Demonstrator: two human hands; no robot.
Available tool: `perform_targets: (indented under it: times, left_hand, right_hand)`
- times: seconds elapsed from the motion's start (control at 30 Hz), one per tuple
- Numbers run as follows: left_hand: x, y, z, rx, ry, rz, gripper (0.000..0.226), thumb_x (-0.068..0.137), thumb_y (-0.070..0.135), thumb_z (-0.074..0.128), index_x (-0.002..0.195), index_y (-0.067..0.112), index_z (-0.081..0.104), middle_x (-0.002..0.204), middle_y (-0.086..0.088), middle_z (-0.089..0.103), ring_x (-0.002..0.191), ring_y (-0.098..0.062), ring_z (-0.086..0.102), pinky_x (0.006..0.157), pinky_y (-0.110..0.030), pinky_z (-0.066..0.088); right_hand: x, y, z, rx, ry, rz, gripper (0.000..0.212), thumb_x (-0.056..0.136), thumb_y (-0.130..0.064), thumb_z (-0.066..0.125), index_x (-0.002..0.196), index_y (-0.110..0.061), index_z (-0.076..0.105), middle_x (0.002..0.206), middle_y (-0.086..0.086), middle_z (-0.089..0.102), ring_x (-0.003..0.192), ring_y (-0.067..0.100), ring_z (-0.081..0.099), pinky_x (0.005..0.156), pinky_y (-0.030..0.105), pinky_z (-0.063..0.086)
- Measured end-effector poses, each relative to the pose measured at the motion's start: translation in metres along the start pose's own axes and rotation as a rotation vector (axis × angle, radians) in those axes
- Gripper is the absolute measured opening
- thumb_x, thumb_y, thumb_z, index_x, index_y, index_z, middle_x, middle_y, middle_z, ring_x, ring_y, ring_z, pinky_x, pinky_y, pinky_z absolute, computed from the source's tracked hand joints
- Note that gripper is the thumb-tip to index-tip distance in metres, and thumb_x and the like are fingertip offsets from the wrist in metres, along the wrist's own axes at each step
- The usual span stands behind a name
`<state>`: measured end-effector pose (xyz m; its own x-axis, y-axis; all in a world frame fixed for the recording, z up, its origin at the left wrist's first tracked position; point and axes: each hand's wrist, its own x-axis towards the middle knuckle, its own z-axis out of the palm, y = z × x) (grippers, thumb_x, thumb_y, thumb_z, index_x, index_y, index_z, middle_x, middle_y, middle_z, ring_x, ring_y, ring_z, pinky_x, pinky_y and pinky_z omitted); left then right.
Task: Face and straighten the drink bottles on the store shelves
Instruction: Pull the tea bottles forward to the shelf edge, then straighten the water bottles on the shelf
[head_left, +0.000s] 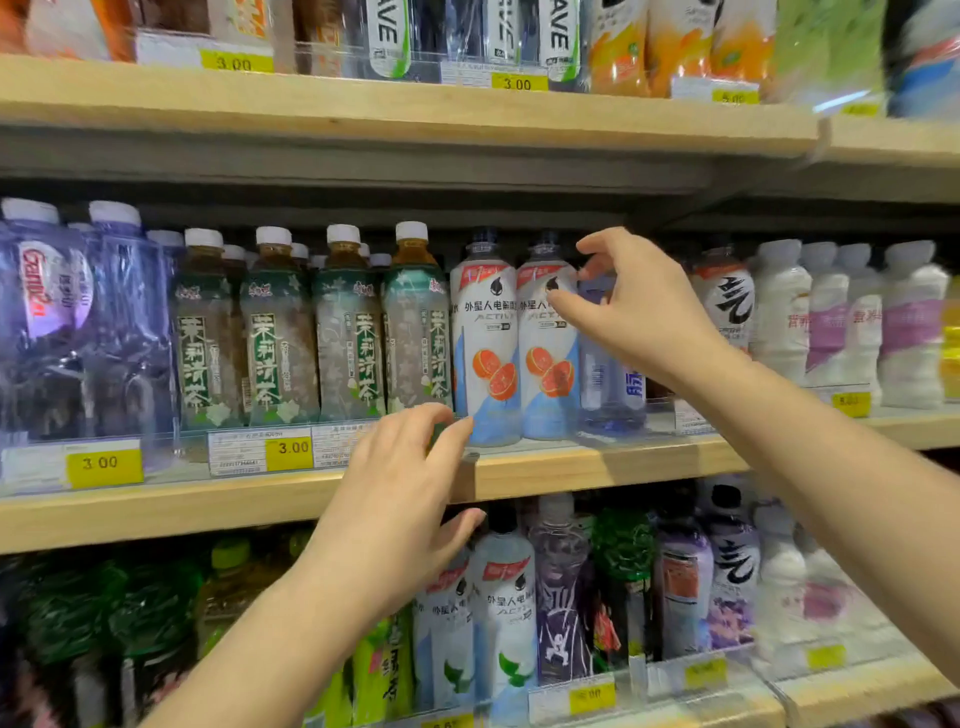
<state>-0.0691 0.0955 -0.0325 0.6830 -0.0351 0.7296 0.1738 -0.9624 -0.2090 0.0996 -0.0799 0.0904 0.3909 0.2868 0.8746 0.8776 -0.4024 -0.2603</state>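
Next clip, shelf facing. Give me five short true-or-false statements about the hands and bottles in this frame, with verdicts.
1. The right hand is up at the middle shelf, in front of a white bottle with orange slices. True.
2. The left hand holds a bottle lifted off the shelf. False: no bottle is lifted, and the hand is in front of the middle shelf's front edge.
3. The green tea bottles have white caps. True.
4. The green tea bottles stand to the right of the orange-slice bottles. False: they stand to the left.
5. The yellow price tag under the tea reads 5.00. False: it reads 3.00.
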Motion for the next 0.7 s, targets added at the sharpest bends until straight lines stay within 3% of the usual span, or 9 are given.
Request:
perform_targets:
  times: [0.13,0.27,0.47,0.6,0.7]
  left_hand:
    - [0.019,0.027,0.012,0.056,-0.019,-0.017,0.080,0.086,0.057,0.061,0.152,0.021,0.031,0.149,-0.003,0.032,0.141,-0.025,0.028,0.115,-0.038,0.027]
    - [0.038,0.060,0.024,0.119,-0.035,-0.041,0.081,0.087,0.059,0.058,0.153,0.023,0.026,0.151,-0.001,0.027,0.142,-0.024,0.023,0.114,-0.039,0.026]
    - [0.064,0.104,0.036,0.212,-0.062,-0.091,0.082,0.084,0.054,0.066,0.152,0.021,0.032,0.149,-0.003,0.034,0.140,-0.026,0.032,0.111,-0.042,0.033]
    - [0.069,0.109,0.032,0.222,-0.075,-0.128,0.087,0.077,0.056,0.072,0.150,0.022,0.037,0.142,-0.001,0.042,0.132,-0.026,0.041,0.104,-0.043,0.041]
    - [0.072,0.108,0.027,0.240,-0.088,-0.127,0.090,0.076,0.062,0.070,0.150,0.025,0.034,0.138,0.004,0.039,0.129,-0.021,0.039,0.103,-0.039,0.041]
  right_hand:
    - [0.002,0.041,-0.014,-0.012,0.009,0.000,0.064,0.087,-0.048,0.073,0.140,-0.018,0.053,0.131,0.003,0.060,0.119,0.019,0.058,0.090,0.033,0.046]
    - [0.010,0.088,-0.018,0.040,0.006,-0.002,0.069,0.083,-0.052,0.076,0.139,-0.017,0.055,0.125,0.002,0.062,0.108,0.016,0.059,0.081,0.031,0.042]
    - [0.029,0.129,-0.014,0.209,-0.059,-0.041,0.094,0.070,-0.070,0.079,0.142,-0.016,0.052,0.131,0.002,0.062,0.110,0.015,0.062,0.080,0.028,0.041]
    - [0.041,0.130,-0.010,0.244,-0.151,-0.035,0.092,0.075,-0.070,0.074,0.145,-0.015,0.048,0.138,0.005,0.059,0.117,0.020,0.059,0.080,0.030,0.041]
    - [0.044,0.125,-0.005,0.264,-0.244,0.000,0.079,0.076,-0.074,0.070,0.130,-0.019,0.053,0.121,0.001,0.062,0.100,0.016,0.058,0.069,0.030,0.042]
